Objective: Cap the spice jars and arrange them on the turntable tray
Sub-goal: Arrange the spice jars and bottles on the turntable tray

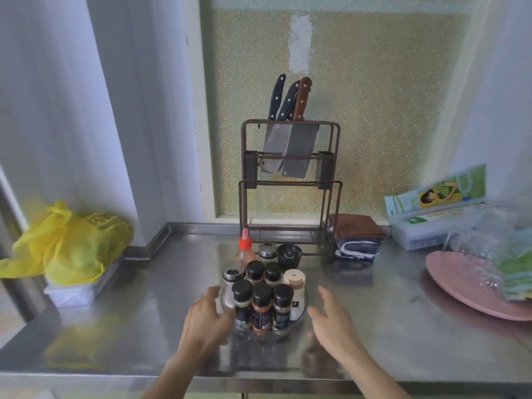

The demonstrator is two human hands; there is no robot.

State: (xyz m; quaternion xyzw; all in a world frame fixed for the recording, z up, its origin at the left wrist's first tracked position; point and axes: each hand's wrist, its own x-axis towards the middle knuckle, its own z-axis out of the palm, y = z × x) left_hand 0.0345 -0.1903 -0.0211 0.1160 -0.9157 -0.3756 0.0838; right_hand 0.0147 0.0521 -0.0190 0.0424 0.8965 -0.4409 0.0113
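A clear round turntable tray (pixel 304 308) sits on the steel counter, packed with several capped spice jars. Three black-capped jars (pixel 262 308) stand in the front row, two more (pixel 255 271) behind them. A silver-topped shaker (pixel 230 280) is at the left, a white bottle with a wooden cap (pixel 295 289) at the right. A red-capped sauce bottle (pixel 245 249) and two dark jars (pixel 289 256) stand at the back. My left hand (pixel 208 318) touches the tray's left rim, fingers apart. My right hand (pixel 334 319) hovers beside the right rim, fingers spread, holding nothing.
A knife rack (pixel 290 182) with cleavers stands behind the tray. Folded cloths (pixel 355 236) lie to its right. A pink plate (pixel 466 286) with plastic bags and a box of wrap (pixel 437 214) fill the right. A yellow bag (pixel 69 243) sits at the left.
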